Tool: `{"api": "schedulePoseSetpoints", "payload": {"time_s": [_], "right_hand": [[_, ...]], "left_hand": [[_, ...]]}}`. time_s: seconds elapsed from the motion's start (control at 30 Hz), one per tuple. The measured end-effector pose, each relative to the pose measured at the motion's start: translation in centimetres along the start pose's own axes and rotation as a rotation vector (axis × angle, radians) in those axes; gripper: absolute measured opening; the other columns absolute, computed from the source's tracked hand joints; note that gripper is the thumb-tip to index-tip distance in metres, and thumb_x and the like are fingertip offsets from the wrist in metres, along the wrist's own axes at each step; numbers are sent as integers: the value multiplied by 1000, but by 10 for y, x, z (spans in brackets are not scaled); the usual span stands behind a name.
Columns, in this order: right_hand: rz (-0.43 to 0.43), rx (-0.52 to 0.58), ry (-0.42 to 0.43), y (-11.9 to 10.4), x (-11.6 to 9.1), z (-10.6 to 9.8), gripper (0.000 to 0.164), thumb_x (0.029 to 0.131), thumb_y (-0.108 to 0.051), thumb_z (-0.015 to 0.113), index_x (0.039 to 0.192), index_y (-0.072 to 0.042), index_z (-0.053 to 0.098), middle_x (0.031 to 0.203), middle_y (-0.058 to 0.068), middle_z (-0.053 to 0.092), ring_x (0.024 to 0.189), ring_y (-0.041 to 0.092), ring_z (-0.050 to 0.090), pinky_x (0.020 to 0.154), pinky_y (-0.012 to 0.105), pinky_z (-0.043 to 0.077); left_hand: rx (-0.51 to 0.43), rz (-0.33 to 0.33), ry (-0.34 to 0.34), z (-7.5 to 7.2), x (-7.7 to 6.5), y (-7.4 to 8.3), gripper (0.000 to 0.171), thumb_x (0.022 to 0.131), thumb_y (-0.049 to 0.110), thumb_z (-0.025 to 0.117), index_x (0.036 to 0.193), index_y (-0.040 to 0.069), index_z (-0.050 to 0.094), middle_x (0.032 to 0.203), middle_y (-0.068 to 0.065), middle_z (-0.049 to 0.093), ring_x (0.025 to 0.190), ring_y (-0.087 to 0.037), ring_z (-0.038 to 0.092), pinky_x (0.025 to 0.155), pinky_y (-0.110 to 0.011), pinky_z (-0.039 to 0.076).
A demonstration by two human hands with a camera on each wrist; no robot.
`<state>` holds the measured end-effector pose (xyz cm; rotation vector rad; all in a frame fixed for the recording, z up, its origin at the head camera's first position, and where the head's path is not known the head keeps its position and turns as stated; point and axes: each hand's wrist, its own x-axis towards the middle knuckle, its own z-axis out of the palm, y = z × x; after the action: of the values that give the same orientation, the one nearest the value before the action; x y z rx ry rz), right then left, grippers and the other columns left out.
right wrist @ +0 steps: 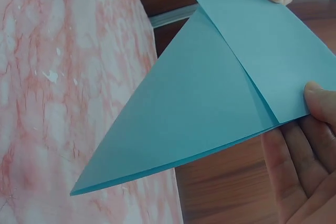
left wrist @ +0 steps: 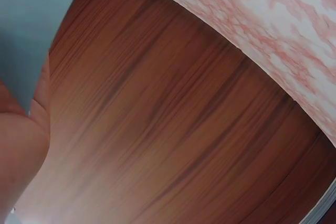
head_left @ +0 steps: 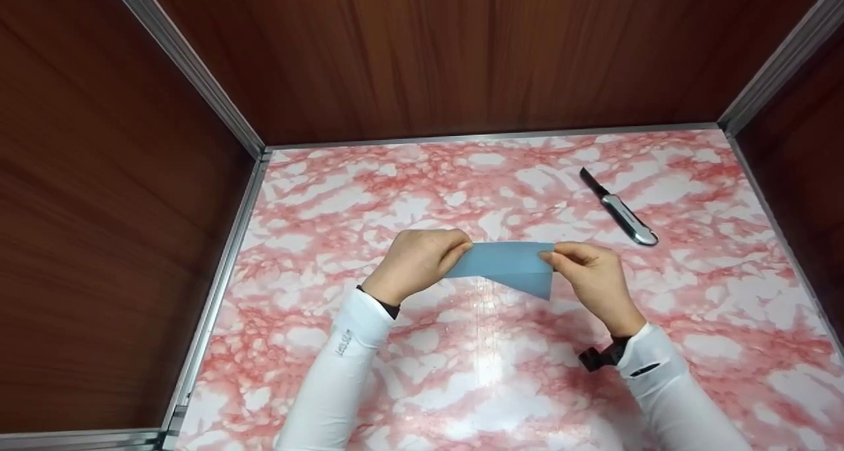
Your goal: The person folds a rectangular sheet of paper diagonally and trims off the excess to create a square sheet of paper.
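Note:
A folded sheet of blue paper (head_left: 504, 258) is held up above the table between both hands. Its upper part is a straight band, and a triangular flap points down at the right end. My left hand (head_left: 422, 261) pinches the band's left end between thumb and fingers. At the right end my right hand (head_left: 593, 276) pinches the paper, thumb in front and fingers behind. The right wrist view shows the paper (right wrist: 173, 108) close up, with the band folded over the layered triangle. Only part of the left hand (left wrist: 21, 145) and paper (left wrist: 37, 19) shows in the left wrist view.
A utility knife (head_left: 620, 210) with a black blade end and grey handle lies at the table's back right. The red-and-white marbled table (head_left: 395, 385) is bounded by brown wood-grain panels (head_left: 428, 55) with metal edge strips at the back and sides.

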<state>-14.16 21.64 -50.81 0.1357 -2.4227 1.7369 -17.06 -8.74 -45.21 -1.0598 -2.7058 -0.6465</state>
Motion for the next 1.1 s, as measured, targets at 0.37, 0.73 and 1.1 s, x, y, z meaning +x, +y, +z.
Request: {"api": "schedulePoseSetpoints", "payload": {"time_s": [0.37, 0.73, 1.1], "right_hand": [[48, 11, 11, -8, -3, -11, 18, 94, -16, 78, 103, -1, 80, 92, 8, 77, 82, 11, 70, 77, 21, 54], [44, 26, 26, 2, -3, -20, 17, 93, -21, 79, 100, -6, 81, 90, 12, 76, 82, 14, 68, 76, 23, 54], [83, 22, 39, -2, -3, -18, 20, 94, -19, 78, 101, 0, 79, 88, 12, 75, 79, 16, 69, 76, 23, 55]], "left_hand": [[-21, -65, -13, -6, -14, -12, 24, 109, 32, 53, 104, 19, 73, 84, 10, 69, 66, -3, 57, 64, -27, 51], [-67, -121, 86, -9, -25, -26, 26, 103, 38, 60, 90, 20, 71, 74, 11, 65, 56, -2, 46, 54, -25, 41], [-338, -230, 75, -8, -29, -32, 27, 102, 42, 61, 90, 23, 75, 80, 4, 71, 69, -4, 59, 64, -29, 48]]}}
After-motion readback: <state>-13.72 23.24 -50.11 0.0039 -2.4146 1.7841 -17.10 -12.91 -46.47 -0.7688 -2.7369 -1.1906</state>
